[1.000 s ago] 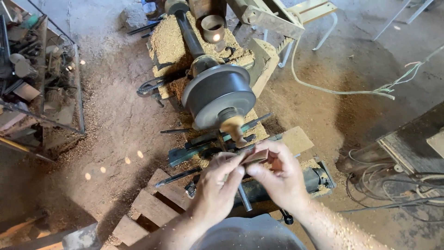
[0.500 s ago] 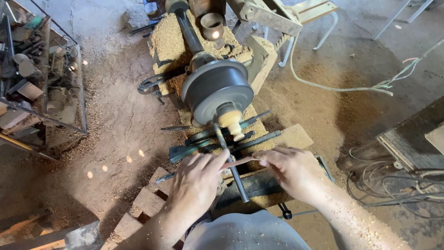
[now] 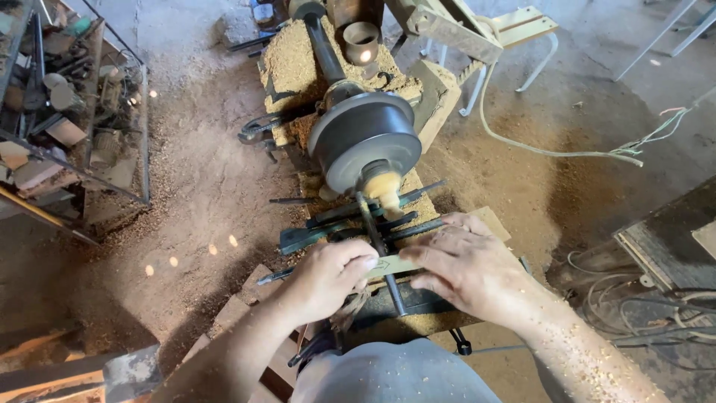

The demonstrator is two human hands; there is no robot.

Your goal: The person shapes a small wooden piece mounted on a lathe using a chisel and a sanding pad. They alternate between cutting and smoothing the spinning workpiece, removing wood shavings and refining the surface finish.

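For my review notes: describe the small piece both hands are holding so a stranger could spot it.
Find the big dark round disc of the sawdust-covered lathe. Just below it, the left hand and right hand meet over dark metal tools. Between them lies a flat pale wooden strip, the only light piece there.

No packages, signs or screens anywhere in this workshop — nothing boxed, wrapped or lit up among the sawdust, the lathe and the metal rack. The one thing close to a label is a small dark outline mark (image 3: pixel 382 263), shaped like an arrow or a tag, drawn on the pale flat strip of wood (image 3: pixel 395 264). That strip lies across the dark tool bars, pinched between the left hand (image 3: pixel 328 277) and the right hand (image 3: pixel 464 263) — the mark sits in the gap between their fingertips, too small to make out further.
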